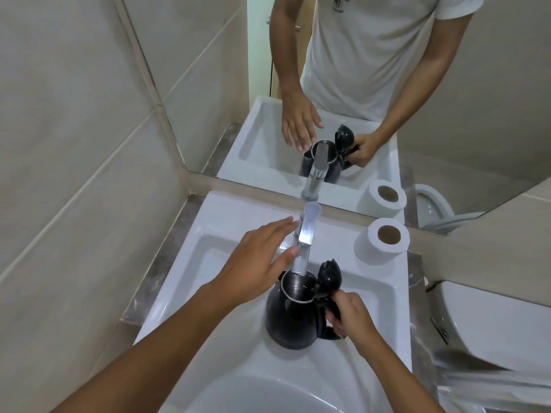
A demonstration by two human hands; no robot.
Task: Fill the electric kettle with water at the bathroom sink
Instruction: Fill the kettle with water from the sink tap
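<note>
Head view, kettle: the black electric kettle stands upright inside the white sink, toward the basin's right side, with its steel-rimmed mouth directly under the spout of the chrome faucet.
Lid: the black lid is flipped up and back on its hinge, at the handle side of the mouth.
Right hand: the right hand has its fingers wrapped and clamped on the kettle's black handle, at the kettle's right side.
Left hand: the left hand is spread flat, fingers apart and gripping nothing, just left of the faucet; its fingertips reach the faucet's lever, though actual contact is hard to judge from this angle.
Water: no stream is clearly visible below the spout; motion blur may hide it.
Sink rim: a toilet paper roll stands on end at the rim's back right corner, well apart from the kettle.
Mirror: the mirror behind the sink's back edge repeats the kettle, faucet, roll and both hands.
Right of sink: a white toilet tank sits beside the sink's right edge.
</note>
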